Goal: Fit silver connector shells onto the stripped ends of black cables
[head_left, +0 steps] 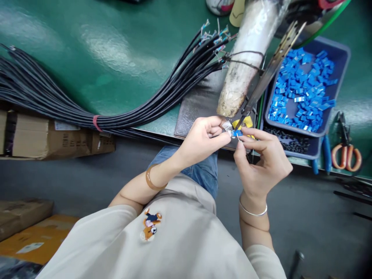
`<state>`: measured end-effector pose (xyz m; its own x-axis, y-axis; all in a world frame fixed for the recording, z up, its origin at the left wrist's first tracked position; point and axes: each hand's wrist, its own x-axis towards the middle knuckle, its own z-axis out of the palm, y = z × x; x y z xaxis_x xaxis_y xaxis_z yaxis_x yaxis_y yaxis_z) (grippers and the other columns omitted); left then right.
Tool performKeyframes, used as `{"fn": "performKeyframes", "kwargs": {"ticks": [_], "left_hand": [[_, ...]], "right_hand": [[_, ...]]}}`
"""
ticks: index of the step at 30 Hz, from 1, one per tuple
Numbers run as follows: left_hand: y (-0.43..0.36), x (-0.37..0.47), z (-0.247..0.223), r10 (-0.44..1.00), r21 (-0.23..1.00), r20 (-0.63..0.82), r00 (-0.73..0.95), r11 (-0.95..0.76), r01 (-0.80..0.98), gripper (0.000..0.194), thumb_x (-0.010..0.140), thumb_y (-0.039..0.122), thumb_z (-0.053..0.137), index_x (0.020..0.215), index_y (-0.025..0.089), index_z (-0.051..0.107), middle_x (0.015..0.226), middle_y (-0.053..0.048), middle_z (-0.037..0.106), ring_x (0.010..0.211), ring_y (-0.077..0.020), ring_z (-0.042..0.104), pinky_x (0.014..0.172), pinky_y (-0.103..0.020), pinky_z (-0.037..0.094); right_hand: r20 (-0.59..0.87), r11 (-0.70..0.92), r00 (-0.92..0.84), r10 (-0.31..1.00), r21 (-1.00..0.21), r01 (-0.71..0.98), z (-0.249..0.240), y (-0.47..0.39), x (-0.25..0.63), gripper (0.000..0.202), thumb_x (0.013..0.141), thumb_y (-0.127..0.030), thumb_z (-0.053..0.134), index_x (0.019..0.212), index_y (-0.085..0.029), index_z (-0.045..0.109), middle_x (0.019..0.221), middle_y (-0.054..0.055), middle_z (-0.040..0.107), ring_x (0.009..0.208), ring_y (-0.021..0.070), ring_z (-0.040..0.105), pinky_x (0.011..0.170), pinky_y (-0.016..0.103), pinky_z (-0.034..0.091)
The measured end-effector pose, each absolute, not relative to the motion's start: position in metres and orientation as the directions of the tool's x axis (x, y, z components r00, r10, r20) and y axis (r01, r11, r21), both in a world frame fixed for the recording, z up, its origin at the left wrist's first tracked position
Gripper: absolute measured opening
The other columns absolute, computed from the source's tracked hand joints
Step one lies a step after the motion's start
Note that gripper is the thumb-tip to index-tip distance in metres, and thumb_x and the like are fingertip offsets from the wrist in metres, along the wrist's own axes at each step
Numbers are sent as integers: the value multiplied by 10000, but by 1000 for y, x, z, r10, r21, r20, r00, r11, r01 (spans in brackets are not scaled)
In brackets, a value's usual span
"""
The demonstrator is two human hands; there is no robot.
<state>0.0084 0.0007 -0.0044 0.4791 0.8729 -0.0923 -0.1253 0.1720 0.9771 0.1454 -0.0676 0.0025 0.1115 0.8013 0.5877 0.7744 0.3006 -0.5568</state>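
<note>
A small blue connector (236, 133) sits between the two hands, near the bench's front edge, just below the blunt end of a white wrapped tube (247, 54). Its long axis runs left to right, almost level, with one end toward each hand; which end is its front is too small to tell. The left hand (205, 137) has thumb and fingertips pinched on the connector's left end. The right hand (258, 155) reaches its right end, thumb and fingertips brought together on a thin white wire (239, 138) that hangs at the connector's lower side. To the right, a blue-grey tray (343, 58) holds a loose heap of blue pieces (302, 89) lying at mixed angles; a lower tray (315, 150), partly covered by it, holds small black pieces (293, 142). Orange-handled pliers (345, 155) lie beside them. Leftward, a bundle of black cables (139, 118), bound by a red band (96, 123), curves across the green bench (116, 54), stripped ends toward the tube.
</note>
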Motion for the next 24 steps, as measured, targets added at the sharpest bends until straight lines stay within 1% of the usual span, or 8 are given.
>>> {"fn": "performKeyframes", "kwargs": {"ticks": [4, 7, 10, 14, 18, 21, 24], "left_hand": [[1, 9, -3, 866, 960, -125, 485, 229, -161, 91, 772, 147, 580, 696, 150, 530, 551, 58, 347, 508, -38, 294, 500, -217, 237], [2, 10, -2, 879, 954, -131, 459, 237, -182, 98, 760, 114, 590, 692, 152, 530, 549, 61, 339, 505, -34, 289, 499, -215, 238], [2, 11, -2, 889, 962, -139, 437, 226, -155, 113, 764, 99, 597, 692, 155, 528, 541, 64, 318, 499, -32, 282, 495, -212, 245], [1, 11, -3, 903, 977, -131, 409, 188, -104, 124, 765, 117, 623, 698, 161, 529, 535, 66, 313, 495, -33, 293, 494, -210, 263], [0, 11, -3, 910, 983, -118, 397, 163, -83, 92, 773, 128, 625, 730, 164, 552, 533, 66, 304, 492, -33, 277, 487, -216, 239], [0, 11, -2, 909, 982, -101, 404, 155, -104, 77, 771, 112, 608, 739, 160, 557, 533, 69, 290, 489, -31, 258, 482, -218, 213], [1, 11, -4, 901, 982, -83, 426, 146, -117, 90, 764, 90, 588, 725, 155, 539, 541, 71, 282, 494, -29, 243, 481, -213, 202]], "right_hand": [[570, 325, 102, 815, -596, 735, 6, -66, 147, 146, 761, -59, 673, 820, -184, 625, 1000, 67, 722, 946, 179, 705, 809, 336, 606], [563, 320, 104, 820, -602, 732, 6, -65, 147, 140, 774, -72, 666, 830, -194, 628, 1006, 48, 721, 967, 184, 701, 800, 343, 608], [557, 309, 100, 825, -591, 746, 7, -64, 148, 120, 796, -101, 656, 832, -212, 626, 1019, 37, 718, 983, 199, 698, 815, 374, 603], [547, 281, 116, 829, -587, 759, 9, -65, 147, 109, 810, -135, 658, 840, -233, 623, 1037, 32, 713, 1007, 214, 691, 848, 410, 590], [532, 263, 121, 838, -588, 764, 10, -67, 146, 112, 812, -142, 663, 855, -238, 628, 1075, 35, 708, 1024, 223, 686, 866, 423, 584], [547, 272, 118, 829, -579, 769, 9, -69, 146, 122, 808, -134, 663, 869, -235, 630, 1100, 39, 704, 1024, 226, 688, 876, 423, 586], [561, 298, 88, 823, -558, 775, 6, -69, 147, 117, 805, -135, 657, 869, -224, 618, 1111, 40, 702, 1015, 216, 693, 857, 393, 595]]}}
